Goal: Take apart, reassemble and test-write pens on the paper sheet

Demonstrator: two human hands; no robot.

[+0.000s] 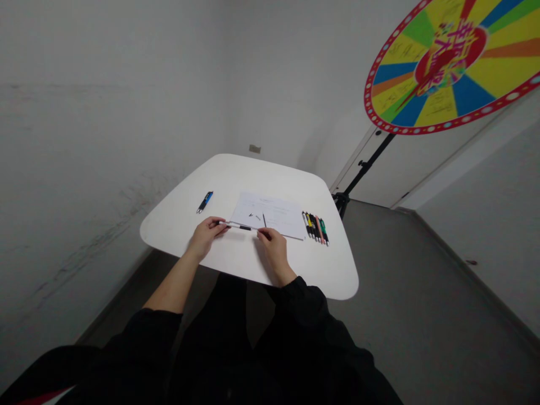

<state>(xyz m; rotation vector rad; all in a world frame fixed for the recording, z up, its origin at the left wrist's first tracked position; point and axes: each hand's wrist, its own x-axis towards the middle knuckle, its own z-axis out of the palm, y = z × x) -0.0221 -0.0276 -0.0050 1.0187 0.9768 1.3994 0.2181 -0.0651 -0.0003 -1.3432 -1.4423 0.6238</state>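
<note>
A slim pen [245, 228] with a short black section in its middle stretches level between my two hands, just above the near edge of the paper. My left hand [205, 239] is closed on its left end, while the fingers of my right hand [274, 247] pinch the right end. Whether these are one piece or two pieces meeting is too small to tell. On the printed white paper [284, 211] lie a small metallic piece [251, 215], a tiny thin part [258, 217] that I cannot make out, and a dark thin stick [264, 220].
Two pens, blue and black [205, 201], lie at the left of the white table [236, 169]. Several pens [315, 228] in various colours are lined up at the right. A colourful prize wheel [459, 104] on a black stand [373, 154] stands behind, near the walls.
</note>
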